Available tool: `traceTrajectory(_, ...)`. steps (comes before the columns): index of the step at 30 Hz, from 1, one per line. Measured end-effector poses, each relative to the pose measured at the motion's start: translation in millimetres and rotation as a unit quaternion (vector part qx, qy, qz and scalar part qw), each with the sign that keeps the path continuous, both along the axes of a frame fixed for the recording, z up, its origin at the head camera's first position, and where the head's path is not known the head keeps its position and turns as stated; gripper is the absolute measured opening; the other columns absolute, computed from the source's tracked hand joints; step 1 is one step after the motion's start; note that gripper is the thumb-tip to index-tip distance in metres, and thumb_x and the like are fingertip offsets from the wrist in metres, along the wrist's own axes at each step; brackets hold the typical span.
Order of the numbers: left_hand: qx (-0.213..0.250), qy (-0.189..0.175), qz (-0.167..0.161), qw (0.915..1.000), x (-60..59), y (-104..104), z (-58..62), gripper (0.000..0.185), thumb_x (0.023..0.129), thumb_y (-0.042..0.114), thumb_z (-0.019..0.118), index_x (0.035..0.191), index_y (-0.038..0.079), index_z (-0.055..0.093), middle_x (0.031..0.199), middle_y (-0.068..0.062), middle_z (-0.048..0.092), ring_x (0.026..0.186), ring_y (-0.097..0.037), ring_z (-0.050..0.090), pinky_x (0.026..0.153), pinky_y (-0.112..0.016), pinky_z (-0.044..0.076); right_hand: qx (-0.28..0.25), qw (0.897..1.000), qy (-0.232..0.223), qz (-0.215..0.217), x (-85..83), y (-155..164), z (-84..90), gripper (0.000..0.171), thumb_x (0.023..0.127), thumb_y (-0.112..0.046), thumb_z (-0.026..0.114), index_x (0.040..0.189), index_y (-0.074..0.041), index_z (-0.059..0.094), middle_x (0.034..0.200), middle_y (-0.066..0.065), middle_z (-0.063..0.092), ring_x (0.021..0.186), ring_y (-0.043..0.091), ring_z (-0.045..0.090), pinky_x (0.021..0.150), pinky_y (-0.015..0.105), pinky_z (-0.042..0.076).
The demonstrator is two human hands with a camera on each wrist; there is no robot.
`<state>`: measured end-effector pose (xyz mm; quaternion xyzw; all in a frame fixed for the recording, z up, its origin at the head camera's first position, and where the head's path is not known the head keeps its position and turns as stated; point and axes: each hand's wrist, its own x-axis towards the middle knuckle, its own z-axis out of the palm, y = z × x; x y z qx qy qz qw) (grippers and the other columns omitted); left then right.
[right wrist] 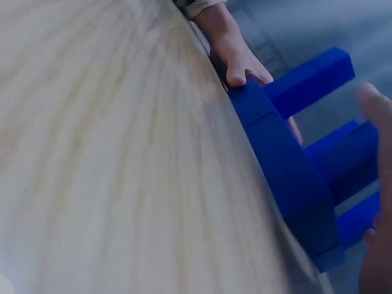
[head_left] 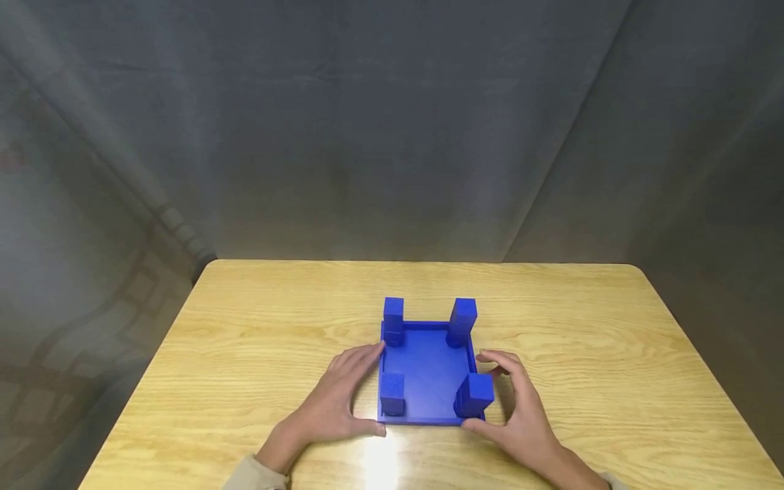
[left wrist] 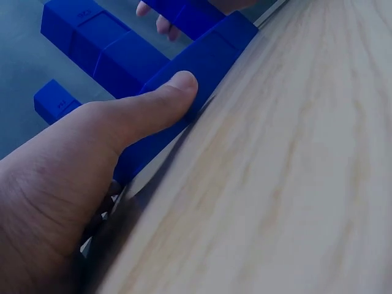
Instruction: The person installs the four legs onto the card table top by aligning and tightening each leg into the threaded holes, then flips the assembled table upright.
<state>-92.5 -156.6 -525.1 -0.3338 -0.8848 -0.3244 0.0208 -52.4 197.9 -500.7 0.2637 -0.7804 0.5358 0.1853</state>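
Note:
A blue square base (head_left: 429, 374) with a low rim lies on the table, like a small upturned table. At each corner stands a square blue post, such as the near right one (head_left: 478, 391). My left hand (head_left: 333, 395) grips the base's left side. In the left wrist view, its thumb (left wrist: 162, 104) presses the near face, while its other fingers are mostly hidden. My right hand (head_left: 520, 412) curves around the near right corner with thumb and fingers spread. In the right wrist view, a right-hand digit (right wrist: 373, 101) is apart from the posts.
Beneath everything is a light wood-grain table (head_left: 275, 299) with rounded far corners. A dark grey curtain (head_left: 380, 136) hangs behind it and continues along both sides. Light reflects off the table near its front edge.

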Motion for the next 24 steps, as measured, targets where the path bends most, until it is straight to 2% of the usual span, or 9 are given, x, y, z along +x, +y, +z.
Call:
traceTrajectory(2,-0.002,-0.005,0.006,1.0000,1.1,1.7,1.1,0.136,0.077,0.083,0.084,0.179,0.018,0.021,0.176,-0.007,0.042,0.158,-0.038,0.042,0.124,-0.074,0.039,0.014,1.000,-0.016,0.002,0.0,2.8,-4.3,0.125,0.061,-0.026,0.111,0.162,0.005,0.045,0.151,0.017,0.060,0.129,0.018,0.062,0.114,0.019,0.043)
traceTrajectory(6,-0.004,-0.027,0.032,0.9991,5.3,5.0,3.2,0.145,0.071,0.087,0.084,0.180,0.018,0.017,0.176,-0.010,0.042,0.158,-0.040,0.043,0.123,-0.072,0.042,0.019,0.995,-0.097,0.025,4.3,7.7,-11.6,0.146,0.057,-0.016,0.112,0.175,-0.005,0.027,0.165,0.022,0.049,0.148,0.010,0.052,0.126,0.012,0.031)
traceTrajectory(9,-0.014,-0.028,0.050,0.9982,8.6,7.0,3.4,0.149,0.069,0.090,0.083,0.180,0.016,0.016,0.176,-0.012,0.041,0.158,-0.041,0.044,0.122,-0.070,0.044,0.034,0.990,-0.136,0.029,7.0,9.9,-15.2,0.153,0.060,-0.018,0.112,0.178,-0.009,0.016,0.169,0.028,0.044,0.155,0.003,0.043,0.128,0.013,0.026)
traceTrajectory(11,-0.020,-0.022,0.060,0.9978,10.7,8.3,2.7,0.148,0.071,0.090,0.082,0.180,0.016,0.015,0.177,-0.012,0.041,0.158,-0.041,0.044,0.123,-0.069,0.044,0.059,0.987,-0.148,0.016,8.5,10.7,-16.3,0.154,0.062,-0.026,0.111,0.179,-0.011,0.012,0.170,0.029,0.043,0.157,0.000,0.040,0.126,0.011,0.025)
traceTrajectory(16,-0.008,-0.013,0.072,0.9973,19.3,10.5,1.6,0.140,0.078,0.084,0.081,0.180,0.016,0.012,0.176,-0.010,0.041,0.157,-0.043,0.046,0.127,-0.066,0.039,0.138,0.975,-0.170,-0.034,12.0,9.5,-15.1,0.146,0.069,-0.044,0.107,0.180,-0.020,0.015,0.171,0.019,0.048,0.153,0.025,0.050,0.120,0.008,0.028)
traceTrajectory(18,-0.006,-0.005,0.074,0.9972,23.1,11.3,0.8,0.136,0.082,0.082,0.080,0.180,0.016,0.012,0.176,-0.010,0.041,0.156,-0.044,0.046,0.128,-0.065,0.038,0.169,0.971,-0.161,-0.051,13.6,8.1,-13.9,0.140,0.072,-0.041,0.106,0.180,-0.022,0.019,0.168,0.015,0.052,0.146,0.037,0.056,0.120,0.020,0.043)
traceTrajectory(20,-0.007,0.004,0.079,0.9969,26.4,12.2,0.2,0.132,0.085,0.079,0.080,0.180,0.016,0.013,0.175,-0.011,0.042,0.156,-0.044,0.047,0.128,-0.064,0.038,0.192,0.969,-0.146,-0.062,14.7,6.8,-13.1,0.137,0.072,-0.031,0.107,0.179,-0.023,0.022,0.167,0.013,0.055,0.142,0.042,0.060,0.118,0.040,0.052)
traceTrajectory(23,-0.004,0.014,0.082,0.9965,30.2,14.1,-0.5,0.127,0.088,0.075,0.080,0.179,0.013,0.017,0.173,-0.013,0.045,0.155,-0.045,0.048,0.126,-0.065,0.040,0.212,0.968,-0.112,-0.079,15.6,5.2,-11.6,0.136,0.069,-0.022,0.108,0.178,-0.019,0.027,0.161,0.015,0.061,0.136,0.044,0.064,0.106,0.069,0.055)
traceTrajectory(24,0.000,0.013,0.084,0.9964,31.6,14.7,-0.6,0.126,0.088,0.073,0.081,0.179,0.012,0.018,0.172,-0.014,0.046,0.154,-0.046,0.049,0.126,-0.065,0.041,0.213,0.968,-0.107,-0.081,15.8,4.9,-11.3,0.136,0.068,-0.020,0.108,0.178,-0.019,0.028,0.160,0.016,0.061,0.135,0.045,0.065,0.105,0.071,0.055)
